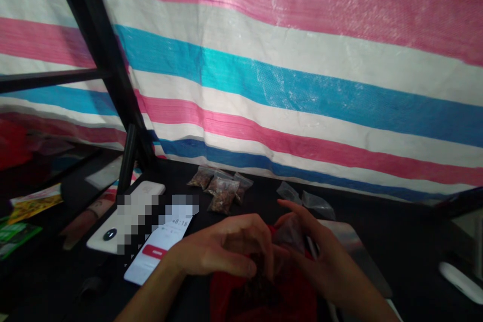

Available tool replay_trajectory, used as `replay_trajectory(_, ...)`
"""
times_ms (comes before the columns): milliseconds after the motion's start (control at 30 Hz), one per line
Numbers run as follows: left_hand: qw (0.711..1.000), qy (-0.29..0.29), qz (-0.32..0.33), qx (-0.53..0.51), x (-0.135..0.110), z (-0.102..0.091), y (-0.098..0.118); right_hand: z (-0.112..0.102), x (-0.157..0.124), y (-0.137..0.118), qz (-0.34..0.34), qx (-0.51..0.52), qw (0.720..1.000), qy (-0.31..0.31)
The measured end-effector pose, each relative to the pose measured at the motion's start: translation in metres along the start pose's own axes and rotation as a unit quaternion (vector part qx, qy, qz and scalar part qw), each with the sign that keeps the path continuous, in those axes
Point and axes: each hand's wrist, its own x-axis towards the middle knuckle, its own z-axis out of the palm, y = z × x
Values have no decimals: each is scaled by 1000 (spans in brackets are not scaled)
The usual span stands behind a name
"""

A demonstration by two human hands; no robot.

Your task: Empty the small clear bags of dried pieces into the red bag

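Observation:
A red bag point(222, 297), open at the top, lies at the near edge with dark dried bits point(256, 289) inside. My left hand point(230, 244) reaches over it from the left, thumb and fingers curled together around some of these bits. Opposite, my right hand point(320, 249) grips a small clear plastic bag point(290, 234) above the red one, its index finger raised. How far the bag is filled is hidden by the fingers and shadow. Behind my hands are several small filled zip bags point(222, 193) with brown contents, and two clear bags point(317, 204) that look flat.
To the left lie a lit phone point(141, 264) and a white device point(103, 239) with a round lens. A silvery flat object point(356, 246) sits under my right forearm, and a white object point(462, 282) at far right. A black frame post point(98, 45) stands before the striped sheet point(302, 85).

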Motion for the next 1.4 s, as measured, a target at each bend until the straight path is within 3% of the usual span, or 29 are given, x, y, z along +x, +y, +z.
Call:
replay_trajectory(100, 999, 30, 24, 33, 3, -2, 1, 0, 0, 0, 9, -8, 1000, 1)
replay_trajectory(233, 962, 153, 69, 217, 3, -7, 5, 5, 0, 0, 6, -11, 1000, 16)
replay_trajectory(300, 931, 166, 30, 323, 0, -10, 5, 8, 0, 1, 16, -34, 999, 6)
replay_trajectory(400, 910, 128, -45, 392, -3, -14, 1, 11, 0, 2, 13, -53, 998, -9)
replay_trajectory(500, 930, 112, -77, 342, -1, -17, -6, 13, -3, 3, -18, -62, 998, 13)
replay_trajectory(600, 959, 128, -65, 244, 3, -23, -12, 14, -7, 4, -71, -103, 991, 55)
replay_trajectory(700, 971, 154, -45, 178, 8, -30, -20, 15, -9, 6, -119, -151, 977, 97)
replay_trajectory(1033, 968, 229, -46, -94, 19, -42, -41, 21, -9, 5, -194, -233, 940, 158)
replay_trajectory(1167, 967, 217, -44, -126, 18, -45, -41, 21, -8, 1, -206, -208, 946, 137)
replay_trajectory(1400, 965, 218, -30, -139, 18, -44, -40, 18, -6, 7, -158, -176, 956, 174)
